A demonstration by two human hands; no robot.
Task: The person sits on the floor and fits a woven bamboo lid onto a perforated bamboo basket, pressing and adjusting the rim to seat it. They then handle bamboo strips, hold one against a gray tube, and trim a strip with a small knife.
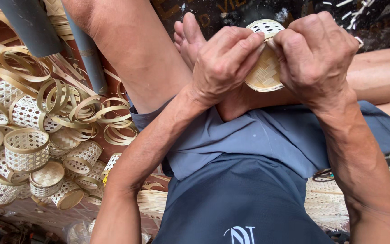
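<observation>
Pinching a small woven bamboo basket (265, 68) at the upper centre of the frame, the left hand (224, 63) and right hand (314, 56) close their fingers on its rim from either side; it looks light, thin-walled and springy, likely to crush if squeezed, so the stiffer rim band seems the safest hold, while finished baskets (25, 149) and bamboo rings (86, 108) lie at left

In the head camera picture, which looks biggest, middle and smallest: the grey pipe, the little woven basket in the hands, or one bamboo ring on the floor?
1. Grey pipe
2. Woven basket, though it's nearer the camera
3. Bamboo ring
</observation>
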